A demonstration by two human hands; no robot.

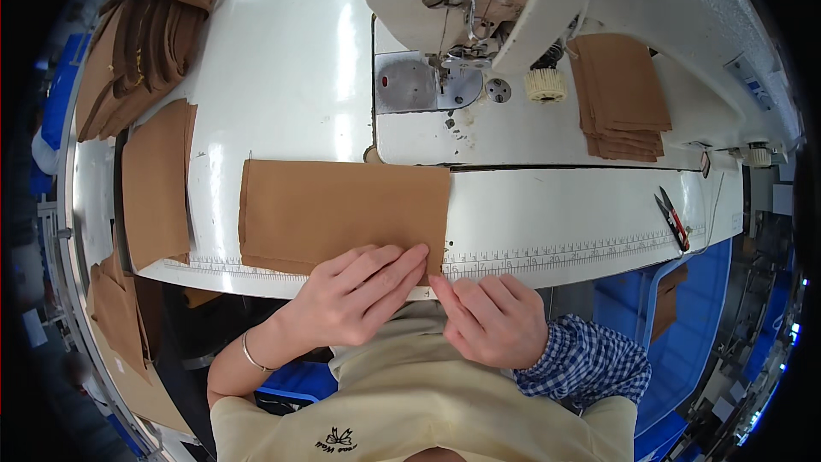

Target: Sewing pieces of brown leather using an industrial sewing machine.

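A brown fabric piece (342,205), with layered edges at the left, lies flat on the white sewing table (274,77) over a printed ruler strip. My left hand (368,291) rests on its lower right part, fingers stretched out and pressing down. My right hand (496,321) is at the piece's lower right corner, beside the table's front edge, with curled fingers pinching that corner. The sewing machine's needle and presser foot (443,73) stand beyond the piece.
Brown fabric piles lie at the upper left (141,43), middle left (156,188) and right of the needle (622,94). Red-handled snips (674,224) lie at the table's right. A blue bin (684,342) stands below right; more brown pieces (120,316) sit at lower left.
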